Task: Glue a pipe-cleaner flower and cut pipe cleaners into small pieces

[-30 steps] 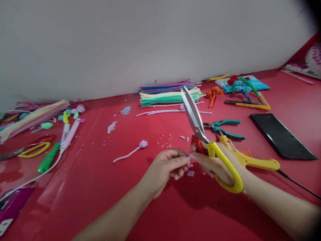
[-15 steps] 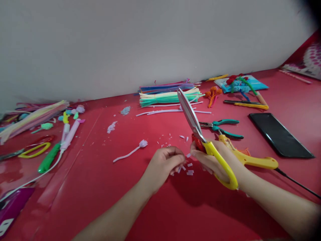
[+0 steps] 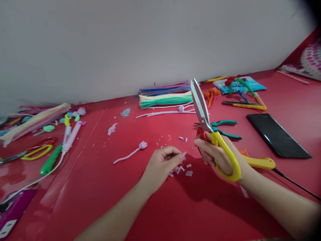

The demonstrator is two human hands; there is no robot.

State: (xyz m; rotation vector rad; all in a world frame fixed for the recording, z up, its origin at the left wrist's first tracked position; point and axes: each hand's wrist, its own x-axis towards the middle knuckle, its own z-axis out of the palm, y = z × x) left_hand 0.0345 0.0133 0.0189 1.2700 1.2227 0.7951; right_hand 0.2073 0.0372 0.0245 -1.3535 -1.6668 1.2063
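Scissors (image 3: 200, 104) with a yellow and a red handle point upward, their blades nearly together, and my right hand (image 3: 218, 154) is closed round the handles. My left hand (image 3: 164, 164) pinches a small pale lilac piece (image 3: 185, 153), whose tip sticks out past the thumb. Several short lilac cut pieces (image 3: 189, 173) lie on the red table just below these fingertips. To the left lies a lilac pipe-cleaner flower (image 3: 142, 145) on a bent stem.
Pliers (image 3: 227, 123), a yellow glue gun (image 3: 260, 163) and a black phone (image 3: 278, 135) lie on the right. Pipe-cleaner bundles (image 3: 165, 99) rest near the wall. At left are other scissors (image 3: 37, 152), a pink glue gun (image 3: 71, 137) and a purple power strip (image 3: 18, 207).
My right hand has lifted the scissors up and to the right, away from my left hand. A lilac piece now shows in my left fingertips. The view has shifted slightly.
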